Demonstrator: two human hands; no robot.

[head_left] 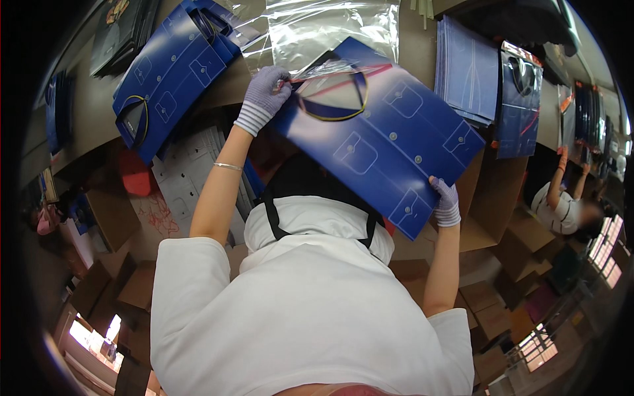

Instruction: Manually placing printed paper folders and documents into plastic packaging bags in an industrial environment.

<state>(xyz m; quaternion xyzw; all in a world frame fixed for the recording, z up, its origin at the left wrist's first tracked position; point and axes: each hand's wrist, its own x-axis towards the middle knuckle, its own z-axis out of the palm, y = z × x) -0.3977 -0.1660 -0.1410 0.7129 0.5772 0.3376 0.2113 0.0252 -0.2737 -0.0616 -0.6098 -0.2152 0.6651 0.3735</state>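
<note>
A blue paper gift bag (389,119), printed with pockets and buttons, is held at a slant above the table's near edge. My right hand (446,201), in a pale knitted glove with striped cuff, grips the bag's lower right edge. A dark ribbon handle with yellow edging (333,117) loops at the bag's upper left end. My left hand (265,96), gloved alike, is closed beside that handle, pinching a clear plastic sleeve's red-striped edge (343,71); some of its fingers are hidden. Clear film runs across part of the handle.
More clear plastic sleeves (333,30) lie flat on the table ahead. Blue bags (175,66) are piled at left. At right are a stack of flat blue sheets (465,69) and a wrapped bag (517,99). A cardboard box (492,198) stands below; another person (561,198) works far right.
</note>
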